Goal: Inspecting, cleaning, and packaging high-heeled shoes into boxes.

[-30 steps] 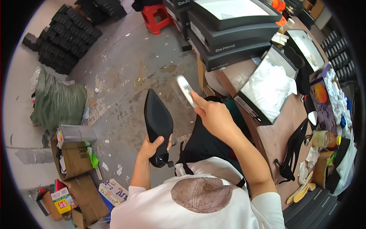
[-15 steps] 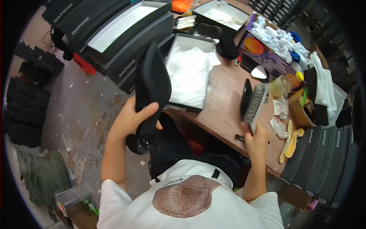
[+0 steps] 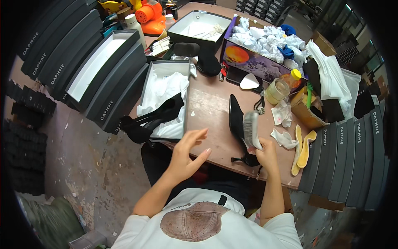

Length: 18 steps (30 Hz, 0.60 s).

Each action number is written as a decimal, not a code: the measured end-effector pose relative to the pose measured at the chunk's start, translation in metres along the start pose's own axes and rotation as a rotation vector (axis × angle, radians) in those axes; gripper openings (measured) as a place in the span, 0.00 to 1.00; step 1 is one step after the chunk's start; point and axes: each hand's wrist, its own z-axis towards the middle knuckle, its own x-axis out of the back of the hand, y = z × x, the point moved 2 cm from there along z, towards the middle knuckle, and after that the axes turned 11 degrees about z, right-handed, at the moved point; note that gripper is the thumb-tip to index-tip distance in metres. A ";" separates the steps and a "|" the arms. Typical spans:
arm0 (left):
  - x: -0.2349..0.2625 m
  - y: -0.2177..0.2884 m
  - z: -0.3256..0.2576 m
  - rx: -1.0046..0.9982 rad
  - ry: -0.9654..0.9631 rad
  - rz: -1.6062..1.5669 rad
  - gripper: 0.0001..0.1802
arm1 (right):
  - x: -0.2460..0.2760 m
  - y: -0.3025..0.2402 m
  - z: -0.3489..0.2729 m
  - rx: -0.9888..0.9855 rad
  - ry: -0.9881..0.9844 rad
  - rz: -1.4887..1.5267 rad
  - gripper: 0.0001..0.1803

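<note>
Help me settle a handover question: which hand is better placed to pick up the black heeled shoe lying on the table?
Probably left. The left hand is open and empty near the table edge; the right hand grips a brush over the shoe.

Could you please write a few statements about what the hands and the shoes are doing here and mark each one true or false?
1. The right hand holds a brush. True.
2. The left hand grips a shoe. False: it is open and holds nothing.
3. A black high-heeled shoe lies in the open box, on white paper. True.
4. The other black shoe lies on the floor. False: it lies on the brown table, beside the brush.
</note>
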 end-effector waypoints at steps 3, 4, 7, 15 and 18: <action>-0.036 -0.042 -0.011 0.215 0.009 -0.316 0.34 | 0.002 -0.022 -0.011 -0.085 -0.112 0.394 0.06; -0.039 -0.048 -0.009 0.237 -0.066 -0.422 0.37 | -0.002 -0.032 -0.018 -0.200 -0.177 0.571 0.04; -0.046 -0.087 -0.007 0.215 -0.460 -0.838 0.49 | -0.022 -0.058 -0.036 -0.344 -0.403 1.104 0.05; 0.010 -0.035 -0.062 0.376 0.048 -0.900 0.36 | -0.078 -0.120 -0.041 0.054 -0.644 0.627 0.14; 0.057 -0.026 -0.108 0.330 0.191 -0.832 0.31 | -0.082 -0.152 -0.034 0.244 -0.598 0.252 0.28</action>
